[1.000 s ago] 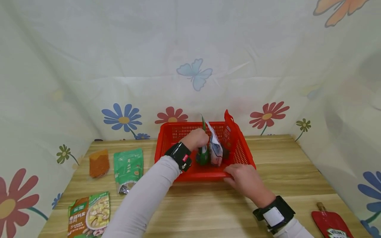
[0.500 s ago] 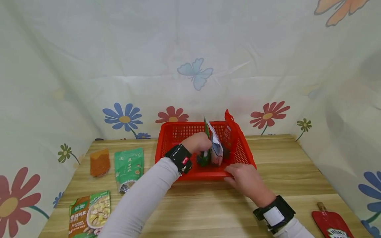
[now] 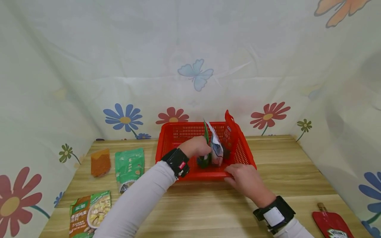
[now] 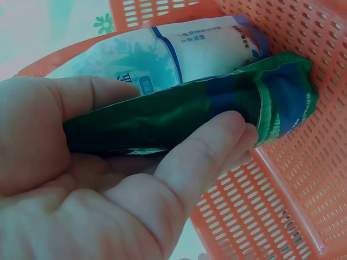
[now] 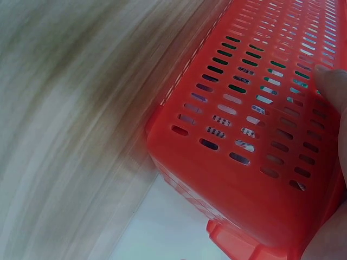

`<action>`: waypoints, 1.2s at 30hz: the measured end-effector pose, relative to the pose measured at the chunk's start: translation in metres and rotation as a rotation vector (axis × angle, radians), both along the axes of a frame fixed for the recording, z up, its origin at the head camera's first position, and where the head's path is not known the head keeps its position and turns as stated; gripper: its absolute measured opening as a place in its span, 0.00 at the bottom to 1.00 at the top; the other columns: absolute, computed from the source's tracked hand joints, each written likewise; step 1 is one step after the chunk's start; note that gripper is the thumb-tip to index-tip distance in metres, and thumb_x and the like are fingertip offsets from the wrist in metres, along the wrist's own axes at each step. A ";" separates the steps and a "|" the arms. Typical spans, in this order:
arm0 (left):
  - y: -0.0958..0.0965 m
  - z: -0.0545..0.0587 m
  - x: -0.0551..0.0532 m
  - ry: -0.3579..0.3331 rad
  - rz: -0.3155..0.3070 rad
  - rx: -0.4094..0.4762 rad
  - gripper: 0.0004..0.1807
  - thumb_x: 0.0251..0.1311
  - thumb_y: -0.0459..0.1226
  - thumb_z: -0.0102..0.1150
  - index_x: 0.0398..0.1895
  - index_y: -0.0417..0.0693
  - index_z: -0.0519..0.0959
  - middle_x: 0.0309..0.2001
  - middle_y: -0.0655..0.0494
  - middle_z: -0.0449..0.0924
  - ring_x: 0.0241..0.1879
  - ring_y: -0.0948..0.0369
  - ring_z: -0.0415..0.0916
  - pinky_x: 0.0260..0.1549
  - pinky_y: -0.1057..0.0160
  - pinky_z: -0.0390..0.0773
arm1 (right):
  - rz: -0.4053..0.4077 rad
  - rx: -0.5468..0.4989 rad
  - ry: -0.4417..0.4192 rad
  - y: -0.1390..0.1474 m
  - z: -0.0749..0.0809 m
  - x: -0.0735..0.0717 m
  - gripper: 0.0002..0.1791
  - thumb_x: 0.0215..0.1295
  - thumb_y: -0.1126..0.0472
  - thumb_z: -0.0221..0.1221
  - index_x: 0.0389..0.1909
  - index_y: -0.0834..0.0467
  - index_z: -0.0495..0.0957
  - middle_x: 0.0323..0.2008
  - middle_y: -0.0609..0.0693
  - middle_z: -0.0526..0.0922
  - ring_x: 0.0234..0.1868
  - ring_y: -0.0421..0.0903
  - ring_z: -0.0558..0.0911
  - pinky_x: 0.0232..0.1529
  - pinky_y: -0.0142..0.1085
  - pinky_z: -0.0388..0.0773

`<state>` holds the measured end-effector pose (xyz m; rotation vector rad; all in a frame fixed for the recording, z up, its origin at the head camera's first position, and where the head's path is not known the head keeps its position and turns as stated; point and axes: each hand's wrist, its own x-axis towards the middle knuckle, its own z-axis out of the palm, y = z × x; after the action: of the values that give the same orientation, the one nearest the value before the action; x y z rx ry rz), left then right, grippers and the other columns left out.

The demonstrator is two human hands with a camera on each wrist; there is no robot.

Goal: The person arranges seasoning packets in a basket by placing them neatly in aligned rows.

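In the head view my left hand (image 3: 195,146) is down inside the red plastic basket (image 3: 187,175). The left wrist view shows its thumb on one face of a green pouch (image 4: 157,122) and its fingers on the other, pinching it. Right beside that stands a white and blue pouch (image 3: 216,151), and farther right a red pouch (image 3: 230,134) leans at the basket's side. My right hand (image 3: 245,180) grips the basket's front rim near the right corner, thumb against the outer wall.
On the table's left lie an orange-brown packet (image 3: 100,162), a green stand-up pouch (image 3: 129,167) and a brown-green seasoning packet (image 3: 89,215). A red Heinz spouted pouch (image 3: 331,223) lies at front right. Patterned curtains (image 3: 190,39) enclose the table (image 3: 184,208) at back and sides.
My left hand has shifted slightly right and then lower, with the green pouch moving closer to the white and blue one. The right hand stays on the rim.
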<state>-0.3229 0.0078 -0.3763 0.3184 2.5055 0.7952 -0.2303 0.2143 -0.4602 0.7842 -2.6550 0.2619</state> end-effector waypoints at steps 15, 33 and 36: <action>-0.023 -0.005 0.004 0.047 -0.014 -0.035 0.17 0.61 0.41 0.71 0.47 0.42 0.79 0.36 0.48 0.85 0.42 0.47 0.82 0.40 0.57 0.81 | -0.015 0.000 -0.030 0.000 -0.002 0.001 0.15 0.51 0.52 0.79 0.39 0.50 0.88 0.34 0.44 0.90 0.36 0.42 0.87 0.45 0.43 0.88; -0.100 -0.013 0.028 0.312 0.303 0.335 0.17 0.70 0.44 0.62 0.58 0.51 0.81 0.45 0.53 0.86 0.43 0.57 0.84 0.47 0.56 0.87 | -0.003 0.008 0.033 0.000 -0.002 0.001 0.15 0.50 0.52 0.79 0.37 0.50 0.88 0.32 0.44 0.89 0.34 0.41 0.86 0.43 0.42 0.88; -0.114 -0.022 0.029 0.346 0.354 0.371 0.17 0.72 0.44 0.60 0.59 0.50 0.80 0.46 0.52 0.86 0.45 0.56 0.85 0.50 0.55 0.86 | -0.007 0.010 0.028 0.001 -0.002 0.001 0.15 0.50 0.51 0.79 0.37 0.50 0.87 0.32 0.43 0.89 0.33 0.40 0.86 0.43 0.42 0.88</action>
<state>-0.2940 -0.1062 -0.3982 0.1425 2.7659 1.4642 -0.2298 0.2149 -0.4617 0.7764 -2.6336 0.2345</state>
